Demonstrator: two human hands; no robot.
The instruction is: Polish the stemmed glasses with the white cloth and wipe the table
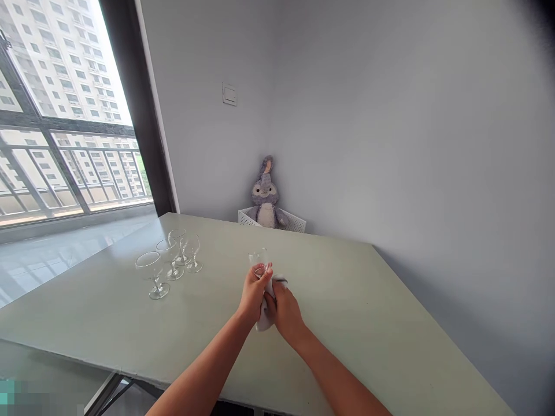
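Above the middle of the pale green table (208,323), my left hand (252,292) is closed around a clear glass (259,255), whose upper part shows past the fingers. Close against it, my right hand (286,309) grips a light grey cloth (265,320) that hangs down between both hands. The lower part of the glass is hidden by the hands and the cloth, so I cannot tell how far the cloth wraps it. To the left stand several stemmed glasses, upright in a loose group; the nearest glass (159,290) is a little apart from the rest.
Behind the far table edge, a grey plush rabbit (265,199) sits in a white perforated basket (297,223) in the wall corner. A grey wall (411,144) runs along the right side. At left is a large window (87,121) with a railing.
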